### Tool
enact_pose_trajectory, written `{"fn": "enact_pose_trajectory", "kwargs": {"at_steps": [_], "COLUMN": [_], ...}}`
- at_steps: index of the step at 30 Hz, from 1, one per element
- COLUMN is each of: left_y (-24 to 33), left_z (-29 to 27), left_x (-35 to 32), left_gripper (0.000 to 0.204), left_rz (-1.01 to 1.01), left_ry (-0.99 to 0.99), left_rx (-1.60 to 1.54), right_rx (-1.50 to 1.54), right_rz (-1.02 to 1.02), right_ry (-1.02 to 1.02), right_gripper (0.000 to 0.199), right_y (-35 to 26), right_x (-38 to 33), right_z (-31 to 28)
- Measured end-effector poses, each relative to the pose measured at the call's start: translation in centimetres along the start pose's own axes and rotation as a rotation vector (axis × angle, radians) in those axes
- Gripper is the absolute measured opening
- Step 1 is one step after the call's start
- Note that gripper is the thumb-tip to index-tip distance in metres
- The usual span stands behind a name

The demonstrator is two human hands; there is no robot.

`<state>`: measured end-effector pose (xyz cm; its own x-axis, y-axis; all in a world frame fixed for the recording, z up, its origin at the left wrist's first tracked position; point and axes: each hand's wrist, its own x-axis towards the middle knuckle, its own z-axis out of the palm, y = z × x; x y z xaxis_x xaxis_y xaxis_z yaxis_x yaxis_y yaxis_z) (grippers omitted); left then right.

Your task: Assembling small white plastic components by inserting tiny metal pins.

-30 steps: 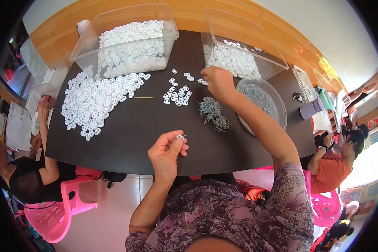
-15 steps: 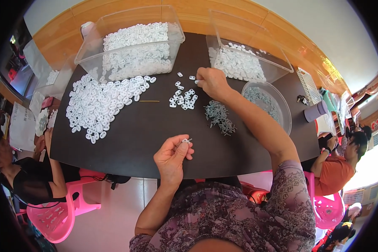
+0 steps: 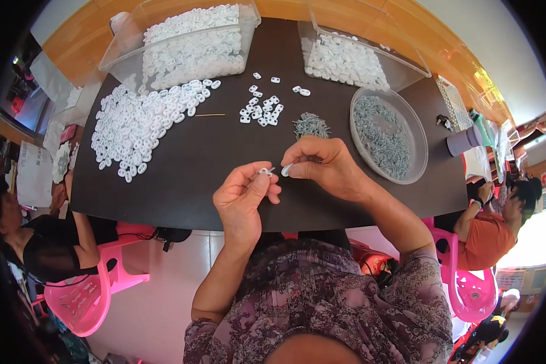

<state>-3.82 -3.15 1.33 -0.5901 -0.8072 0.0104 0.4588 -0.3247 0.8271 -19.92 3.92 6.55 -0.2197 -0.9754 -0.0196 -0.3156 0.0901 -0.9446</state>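
Holding a small white piece (image 3: 264, 173) between thumb and fingertips, the left hand (image 3: 239, 194) keeps a closed, pinching grip above the near part of the dark tabletop (image 3: 164, 203), with a grey screw (image 3: 273, 169) poking out of that piece. Just beside it, the right hand (image 3: 324, 167) has its grip closed too, thumb and forefinger pinching a white oval cap (image 3: 286, 170); whether the cap touches the screw, I cannot tell.

Beyond the hands, a small heap of grey screws (image 3: 310, 126) lies on the tabletop, partly hidden by the right hand. To its right stands a round clear bowl (image 3: 423, 142) with many more screws inside. A loose cluster of white pieces (image 3: 262, 114) sits left of the heap, then a thin yellowish stick (image 3: 210, 114) and a broad pile of white ovals (image 3: 133, 124). Two clear tubs holding white pieces stand along the far side, and a purple cup (image 3: 465, 140) is at the right.
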Motion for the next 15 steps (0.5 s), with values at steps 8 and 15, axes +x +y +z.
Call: {"fn": "enact_pose_trajectory", "kwargs": {"at_steps": [8, 15], "left_y": [0.0, 0.2], "left_z": [1.3, 1.7], "left_x": [-1.3, -1.8], "left_gripper": [0.017, 0.017], "left_rz": [-0.021, -0.005], "left_ry": [-0.022, -0.029], "left_rx": [-0.025, -0.038], "right_rx": [0.278, 0.324], "right_rz": [-0.063, -0.087], "right_ry": [0.097, 0.162], "right_gripper": [0.011, 0.012], "right_y": [0.3, 0.3], "right_x": [-1.7, -2.4], "right_z": [1.7, 1.9]}}
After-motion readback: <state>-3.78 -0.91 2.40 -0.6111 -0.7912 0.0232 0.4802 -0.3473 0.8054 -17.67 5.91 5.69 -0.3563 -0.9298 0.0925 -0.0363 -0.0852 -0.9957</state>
